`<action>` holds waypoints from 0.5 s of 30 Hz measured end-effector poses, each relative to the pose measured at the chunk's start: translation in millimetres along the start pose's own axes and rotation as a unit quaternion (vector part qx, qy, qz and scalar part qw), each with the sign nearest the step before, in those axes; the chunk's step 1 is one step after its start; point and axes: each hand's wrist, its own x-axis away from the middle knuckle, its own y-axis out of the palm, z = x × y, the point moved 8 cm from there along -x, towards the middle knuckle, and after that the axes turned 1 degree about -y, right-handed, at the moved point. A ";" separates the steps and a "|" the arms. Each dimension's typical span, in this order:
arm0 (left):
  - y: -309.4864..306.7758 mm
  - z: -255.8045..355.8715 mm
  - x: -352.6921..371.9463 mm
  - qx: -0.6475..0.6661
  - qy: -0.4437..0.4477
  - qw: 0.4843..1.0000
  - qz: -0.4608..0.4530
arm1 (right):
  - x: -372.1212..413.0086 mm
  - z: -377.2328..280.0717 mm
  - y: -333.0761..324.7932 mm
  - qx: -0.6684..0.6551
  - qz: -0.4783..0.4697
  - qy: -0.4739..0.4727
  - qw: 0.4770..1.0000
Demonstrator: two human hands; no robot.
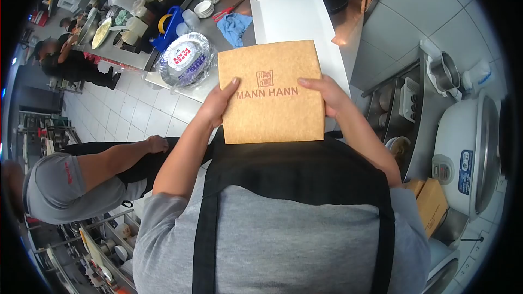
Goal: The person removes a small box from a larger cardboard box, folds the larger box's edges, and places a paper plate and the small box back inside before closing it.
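Both of my hands grip a brown cardboard takeout box [272,114] printed "MANN HANN", held level in front of my apron. My left hand [219,102] clasps its left side with the thumb on top. On the opposite side, my right hand [327,95] does the same, thumb near the lettering. The fingers under the box are hidden. Just beyond the box lies an open white carton sheet [294,16] on the steel counter. A wrapped pack of foil-rimmed paper plates [185,60] sits to the left of the box.
A blue cloth [234,28], red-handled scissors [229,11] and small white bowls [204,9] rest on the counter. A blue tape dispenser [171,28] stands farther left. A co-worker [81,182] is close on my left. A large rice cooker [463,147] stands at right.
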 end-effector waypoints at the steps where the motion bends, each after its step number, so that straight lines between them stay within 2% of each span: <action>1: -0.3 -8.6 5.5 0.004 -0.007 1.000 0.002 | 2.7 7.2 -4.0 0.003 0.006 0.008 1.000; 3: -1.5 -28.8 17.9 0.006 -0.023 1.000 0.002 | 11.2 21.3 -9.7 -0.004 0.014 0.015 1.000; 5: -16.8 -57.1 23.1 -0.080 -0.034 0.996 -0.004 | 23.9 34.9 -11.1 -0.025 0.018 0.014 0.999; 7: -21.3 -62.0 40.8 -0.205 -0.026 0.978 0.007 | 40.4 33.7 -0.7 -0.007 0.016 -0.074 0.997; 8: -23.6 -81.3 37.0 -0.073 -0.001 0.997 -0.024 | 46.9 30.5 5.0 0.002 0.013 -0.118 0.993; 11: -30.5 -84.2 25.0 -0.048 0.017 0.999 -0.002 | 62.1 19.6 2.0 0.095 0.153 -0.215 0.960; 12: -26.4 -81.8 23.5 -0.022 -0.021 1.000 0.000 | 64.1 12.2 4.8 0.076 0.153 -0.244 0.955; 15: 3.1 -71.1 21.3 0.182 -0.037 0.979 -0.082 | 58.3 -8.0 4.3 0.040 0.102 -0.282 0.953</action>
